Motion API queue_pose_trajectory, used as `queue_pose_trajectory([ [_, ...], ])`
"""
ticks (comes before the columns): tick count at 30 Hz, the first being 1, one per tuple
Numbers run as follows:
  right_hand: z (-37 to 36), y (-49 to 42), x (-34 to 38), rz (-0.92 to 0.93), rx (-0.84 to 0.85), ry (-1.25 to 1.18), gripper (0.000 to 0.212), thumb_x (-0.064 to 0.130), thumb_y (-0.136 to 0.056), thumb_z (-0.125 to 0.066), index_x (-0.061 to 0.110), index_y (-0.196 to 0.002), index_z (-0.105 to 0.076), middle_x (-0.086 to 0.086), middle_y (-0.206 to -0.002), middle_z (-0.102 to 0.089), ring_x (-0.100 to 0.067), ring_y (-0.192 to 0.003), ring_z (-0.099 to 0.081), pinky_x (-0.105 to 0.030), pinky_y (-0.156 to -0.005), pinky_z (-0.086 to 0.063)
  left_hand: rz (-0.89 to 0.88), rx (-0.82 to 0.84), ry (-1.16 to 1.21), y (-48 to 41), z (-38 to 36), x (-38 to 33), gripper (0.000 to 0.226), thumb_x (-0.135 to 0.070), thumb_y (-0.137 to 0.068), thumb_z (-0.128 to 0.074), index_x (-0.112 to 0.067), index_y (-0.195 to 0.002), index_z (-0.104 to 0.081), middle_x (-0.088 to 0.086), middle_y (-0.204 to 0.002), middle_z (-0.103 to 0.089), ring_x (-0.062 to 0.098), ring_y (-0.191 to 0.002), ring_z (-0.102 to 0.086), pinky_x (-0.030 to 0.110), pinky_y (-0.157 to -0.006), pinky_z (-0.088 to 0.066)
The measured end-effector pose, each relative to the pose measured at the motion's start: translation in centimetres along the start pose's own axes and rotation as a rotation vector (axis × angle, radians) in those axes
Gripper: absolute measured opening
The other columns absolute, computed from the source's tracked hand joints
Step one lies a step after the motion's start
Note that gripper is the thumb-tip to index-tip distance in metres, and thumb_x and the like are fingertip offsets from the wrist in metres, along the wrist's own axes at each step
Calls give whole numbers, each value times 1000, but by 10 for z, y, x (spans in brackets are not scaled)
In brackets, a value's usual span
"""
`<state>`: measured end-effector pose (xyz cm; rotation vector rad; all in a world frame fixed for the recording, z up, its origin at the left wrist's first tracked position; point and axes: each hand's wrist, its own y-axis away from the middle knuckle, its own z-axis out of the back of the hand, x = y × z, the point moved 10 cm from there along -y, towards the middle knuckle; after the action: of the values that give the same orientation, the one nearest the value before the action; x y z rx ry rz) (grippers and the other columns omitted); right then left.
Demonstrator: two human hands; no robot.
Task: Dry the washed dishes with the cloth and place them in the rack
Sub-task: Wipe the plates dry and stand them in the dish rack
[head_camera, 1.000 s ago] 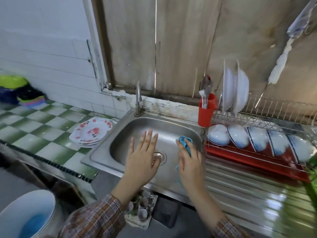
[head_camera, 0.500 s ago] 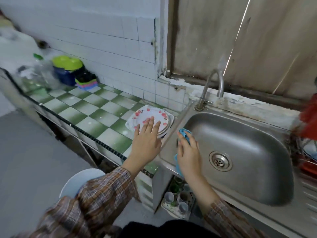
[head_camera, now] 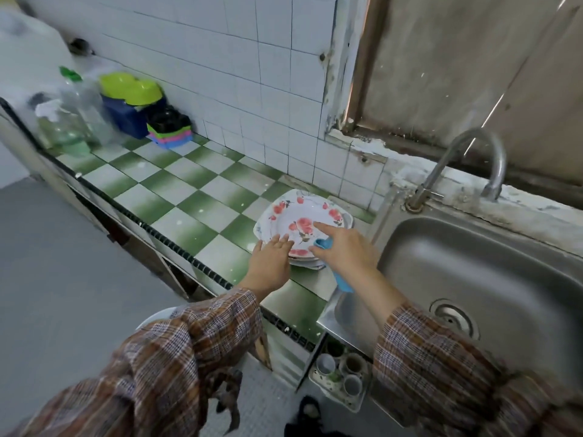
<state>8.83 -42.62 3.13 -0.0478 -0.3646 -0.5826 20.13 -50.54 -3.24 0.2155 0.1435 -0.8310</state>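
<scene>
- Tiled counter (head_camera: 176, 190): the green-and-white check filled more of the view than half a second before. Your head had swung further left, so the rack's red edge dropped out of frame.
- Steel sink (head_camera: 492, 266): it sat right of the counter and was cut off at the right edge, where earlier it showed nearly whole. The drain was partly behind your right sleeve.
- Stack of floral plates (head_camera: 295, 216): it sat on the counter just beside the sink's left rim, in the same spot as before. The near edge was hidden behind both hands, and the plate count was too hard to tell.
- Right hand (head_camera: 347, 253): it had crossed from the sink's rim to over the stack. The forefinger was straight with its tip on the top plate's face, and the other fingers were curled round the blue cloth (head_camera: 343, 281).
- Left hand (head_camera: 269, 263): it held nothing, fingers straight and close together. It had drawn back from the plate's face to the near-left rim. You could not tell whether the tips touched the rim or just hovered.
- The cloth was mostly buried in your fist. One fold poked out at the knuckles and a tail hung below the wrist over the sink's corner.
- Bottles (head_camera: 75, 111) at far left were blurred, with their contents unreadable.
- Tray of cups (head_camera: 342, 378) was under the sink, its right side hidden by your sleeve.
</scene>
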Motion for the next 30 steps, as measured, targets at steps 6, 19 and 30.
queue_pose_trajectory([
  [6, -50, -62, 1, 91, 175, 197, 54, 42, -91, -60, 36, -143, -44, -4, -130, -61, -24, -117, -58, -32, -86, -47, 21, 125, 43, -45, -31, 15, 57, -11, -96, -38, -16, -152, -26, 3, -162, -18, 20, -149, -13, 44, -120, -10],
  [19, -109, -104, -29, 117, 326, 340, 49, 32, -97, -51, 34, -144, -41, -3, -135, -56, -29, -123, -51, -36, -91, -46, -25, 186, 62, -109, -63, 13, 40, -35, -96, -49, -23, -134, -55, -1, -132, -60, 19, -124, -50, 42, -112, -24],
  [30, -114, -94, -18, 155, 356, 650, 26, 22, -94, -57, 22, -120, -62, -1, -118, -64, -22, -107, -63, -33, -80, -49, -212, 127, 14, -95, -65, 6, 29, -18, -97, -45, -16, -120, -63, 3, -115, -66, 22, -106, -58, 32, -88, -42],
])
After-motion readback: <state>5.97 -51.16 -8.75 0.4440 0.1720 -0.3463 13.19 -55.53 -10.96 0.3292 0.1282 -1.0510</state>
